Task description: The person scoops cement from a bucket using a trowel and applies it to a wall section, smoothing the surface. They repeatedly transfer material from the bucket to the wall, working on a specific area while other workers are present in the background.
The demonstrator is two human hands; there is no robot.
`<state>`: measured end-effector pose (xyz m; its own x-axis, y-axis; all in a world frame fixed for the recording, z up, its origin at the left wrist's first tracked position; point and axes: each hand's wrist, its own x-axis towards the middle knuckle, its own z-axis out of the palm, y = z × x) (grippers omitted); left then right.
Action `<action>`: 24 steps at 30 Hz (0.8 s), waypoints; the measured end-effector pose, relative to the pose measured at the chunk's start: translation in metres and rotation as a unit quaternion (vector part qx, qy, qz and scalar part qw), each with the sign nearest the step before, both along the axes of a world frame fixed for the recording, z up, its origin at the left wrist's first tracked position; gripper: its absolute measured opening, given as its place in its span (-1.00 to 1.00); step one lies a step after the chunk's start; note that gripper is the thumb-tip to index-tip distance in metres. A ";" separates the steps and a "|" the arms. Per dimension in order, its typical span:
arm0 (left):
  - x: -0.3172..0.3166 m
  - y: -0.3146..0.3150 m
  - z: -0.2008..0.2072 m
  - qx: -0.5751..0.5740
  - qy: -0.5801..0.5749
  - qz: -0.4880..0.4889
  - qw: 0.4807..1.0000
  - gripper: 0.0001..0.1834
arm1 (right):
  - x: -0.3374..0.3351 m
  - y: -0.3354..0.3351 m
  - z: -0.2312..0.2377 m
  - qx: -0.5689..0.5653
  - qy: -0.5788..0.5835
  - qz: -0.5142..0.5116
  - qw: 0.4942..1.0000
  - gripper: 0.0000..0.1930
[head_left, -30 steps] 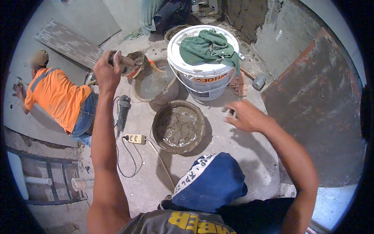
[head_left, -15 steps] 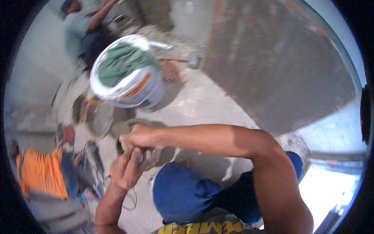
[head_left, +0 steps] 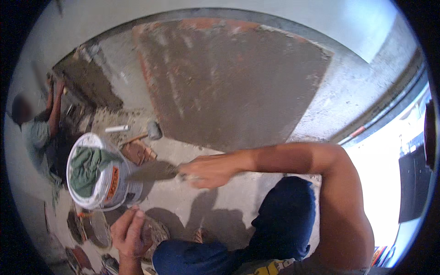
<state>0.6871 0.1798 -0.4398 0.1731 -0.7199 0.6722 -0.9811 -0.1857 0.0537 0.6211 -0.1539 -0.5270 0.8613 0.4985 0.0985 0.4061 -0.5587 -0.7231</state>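
My right hand (head_left: pixel 208 170) is closed round the handle of a trowel (head_left: pixel 153 171). Its blade is smeared grey-brown and points left, in front of a white bucket (head_left: pixel 130 192). At lower left my left hand (head_left: pixel 129 233) has its fingers bent and pressed together. Whether anything lies within them is hidden. Beside and below that hand shows part of a round mortar tub (head_left: pixel 157 231). Ahead stands a wall with a large patch of damp grey-brown plaster (head_left: pixel 233 82), its edges showing reddish.
Green cloth (head_left: pixel 87 167) hangs in the bucket. Beyond it lie a white pipe piece (head_left: pixel 117 129), a hammer (head_left: pixel 154 130) and broken brick (head_left: pixel 137 152). Other tubs (head_left: pixel 96 229) stand at lower left. A co-worker (head_left: pixel 36 137) reaches toward the wall at far left.
My hands were together over the tub and have moved apart. My right hand has swung up and right with the trowel, now plainly visible. The view has turned toward the plastered wall.
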 end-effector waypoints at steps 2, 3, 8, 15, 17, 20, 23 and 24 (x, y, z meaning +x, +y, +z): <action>0.013 -0.018 0.012 -0.007 0.025 -0.001 1.000 -0.62 | -0.054 -0.032 0.042 -0.012 -0.027 -0.211 0.977 -0.53; 0.018 -0.030 0.019 -0.010 0.039 -0.001 0.999 -0.63 | -0.084 -0.037 0.077 -0.024 0.017 -0.369 0.929 -0.56; 0.024 -0.129 0.024 0.038 0.126 -0.133 0.982 -0.62 | -0.212 -0.102 0.090 -0.129 -0.202 -0.700 0.673 -0.59; -0.023 -0.198 0.000 0.133 0.182 -0.305 0.925 -0.65 | -0.253 -0.129 0.117 0.020 -0.195 -0.794 0.576 -0.60; -0.034 -0.198 -0.003 0.165 0.200 -0.329 0.908 -0.67 | -0.256 -0.136 0.114 0.014 -0.189 -0.793 0.578 -0.61; -0.031 -0.189 -0.014 0.196 0.219 -0.316 0.902 -0.65 | -0.257 -0.141 0.104 -0.048 -0.178 -0.750 0.636 -0.63; -0.026 -0.184 -0.013 0.211 0.230 -0.292 0.904 -0.64 | -0.256 -0.122 0.112 -0.052 -0.151 -0.718 0.677 -0.64; -0.026 -0.184 -0.012 0.210 0.233 -0.284 0.906 -0.64 | -0.252 -0.120 0.117 -0.051 -0.145 -0.705 0.692 -0.64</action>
<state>0.6612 -0.0040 -0.4519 -0.1122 -0.9571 0.2672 -0.8139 0.2428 0.5279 0.3686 -0.2738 -0.4099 0.4504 -0.8009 0.3946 -0.4755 -0.5892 -0.6532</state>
